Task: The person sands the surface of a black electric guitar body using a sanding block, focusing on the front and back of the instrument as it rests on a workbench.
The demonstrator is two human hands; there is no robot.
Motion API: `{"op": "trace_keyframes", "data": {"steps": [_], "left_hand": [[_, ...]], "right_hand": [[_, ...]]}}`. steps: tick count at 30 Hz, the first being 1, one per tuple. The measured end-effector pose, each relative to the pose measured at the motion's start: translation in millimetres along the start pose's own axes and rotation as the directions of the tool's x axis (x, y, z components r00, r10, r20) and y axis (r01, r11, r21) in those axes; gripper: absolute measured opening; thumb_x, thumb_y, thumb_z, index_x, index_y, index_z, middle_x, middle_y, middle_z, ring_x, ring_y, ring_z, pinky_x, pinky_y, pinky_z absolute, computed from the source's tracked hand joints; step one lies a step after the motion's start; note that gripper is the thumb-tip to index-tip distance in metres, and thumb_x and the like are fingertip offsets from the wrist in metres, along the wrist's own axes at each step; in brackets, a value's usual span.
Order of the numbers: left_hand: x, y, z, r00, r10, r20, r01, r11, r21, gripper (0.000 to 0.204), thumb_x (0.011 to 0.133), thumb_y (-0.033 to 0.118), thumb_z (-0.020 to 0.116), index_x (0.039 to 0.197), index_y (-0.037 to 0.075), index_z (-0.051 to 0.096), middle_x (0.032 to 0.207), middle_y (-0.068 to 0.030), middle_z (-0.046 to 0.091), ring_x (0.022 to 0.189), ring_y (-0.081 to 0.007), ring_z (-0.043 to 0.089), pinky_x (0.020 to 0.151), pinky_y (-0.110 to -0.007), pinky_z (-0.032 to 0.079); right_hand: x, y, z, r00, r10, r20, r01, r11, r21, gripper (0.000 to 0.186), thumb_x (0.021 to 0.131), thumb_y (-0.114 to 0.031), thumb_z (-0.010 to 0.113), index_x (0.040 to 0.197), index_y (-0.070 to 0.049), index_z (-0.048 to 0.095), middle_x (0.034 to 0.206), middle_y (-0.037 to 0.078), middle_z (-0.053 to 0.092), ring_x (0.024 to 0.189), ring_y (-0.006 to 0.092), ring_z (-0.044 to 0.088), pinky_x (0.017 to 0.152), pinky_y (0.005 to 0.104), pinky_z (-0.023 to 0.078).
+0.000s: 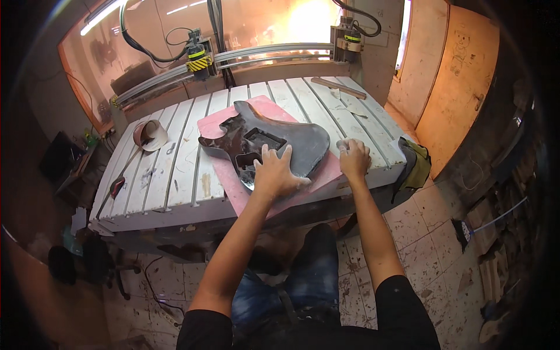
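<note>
Left hand [276, 175] splayed on guitar body [301, 138], right hand [355, 158] curled

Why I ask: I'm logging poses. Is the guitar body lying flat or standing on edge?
Flat: the guitar body lies broad face up on the pink sheet, left hand atop.
</note>
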State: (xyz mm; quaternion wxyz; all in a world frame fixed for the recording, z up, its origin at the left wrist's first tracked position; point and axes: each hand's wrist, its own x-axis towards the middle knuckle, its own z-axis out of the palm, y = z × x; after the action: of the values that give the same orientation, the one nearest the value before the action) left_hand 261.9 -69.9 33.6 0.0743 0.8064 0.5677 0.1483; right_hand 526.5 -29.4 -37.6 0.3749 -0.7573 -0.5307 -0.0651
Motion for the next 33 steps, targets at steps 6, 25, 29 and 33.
{"op": "trace_keyframes", "data": {"steps": [6,25,29,33], "left_hand": [[1,0,-5,1.0,0.018,0.015,-0.018,1.0,-0.004,0.131,0.063,0.078,0.085,0.167,0.012,0.04,0.163,-0.0349,0.041,0.161,-0.0497,0.023,0.122,-0.074,0.028],[-7,-3,-5,0.998,0.065,-0.001,-0.065,0.998,-0.014,0.12,0.065,0.066,0.088,0.164,0.013,0.044,0.158,-0.037,0.044,0.159,-0.0533,0.025,0.123,-0.072,0.027],[-6,-4,-2,0.994,0.105,-0.033,-0.107,0.992,-0.063,0.116,0.067,0.06,0.088,0.162,0.008,0.046,0.156,-0.0363,0.048,0.157,-0.0552,0.027,0.121,-0.075,0.028],[-4,-8,-1,0.992,0.109,-0.058,-0.114,0.99,-0.088,0.115,0.067,0.059,0.088,0.161,0.006,0.047,0.153,-0.0369,0.049,0.156,-0.0553,0.029,0.121,-0.074,0.029]], "right_hand": [[4,-1,-1,1.0,0.0,-0.003,0.0,1.0,-0.007,0.023,0.1,-0.034,0.068,0.117,-0.019,0.074,0.135,0.008,0.066,0.129,0.0354,0.058,0.108,0.0548,0.046],[1,-1,2,0.997,0.0,-0.081,0.001,1.0,0.009,0.025,0.099,-0.033,0.07,0.117,-0.017,0.074,0.133,0.007,0.068,0.127,0.0372,0.06,0.105,0.053,0.049],[8,6,9,0.976,-0.053,-0.212,0.055,0.998,0.004,0.024,0.098,-0.03,0.072,0.117,-0.015,0.074,0.13,0.009,0.069,0.124,0.0387,0.061,0.103,0.0527,0.05],[8,-2,11,0.982,-0.034,-0.185,0.036,0.999,0.009,0.027,0.097,-0.028,0.073,0.118,-0.012,0.073,0.131,0.011,0.069,0.124,0.0403,0.061,0.105,0.0526,0.05]]}}
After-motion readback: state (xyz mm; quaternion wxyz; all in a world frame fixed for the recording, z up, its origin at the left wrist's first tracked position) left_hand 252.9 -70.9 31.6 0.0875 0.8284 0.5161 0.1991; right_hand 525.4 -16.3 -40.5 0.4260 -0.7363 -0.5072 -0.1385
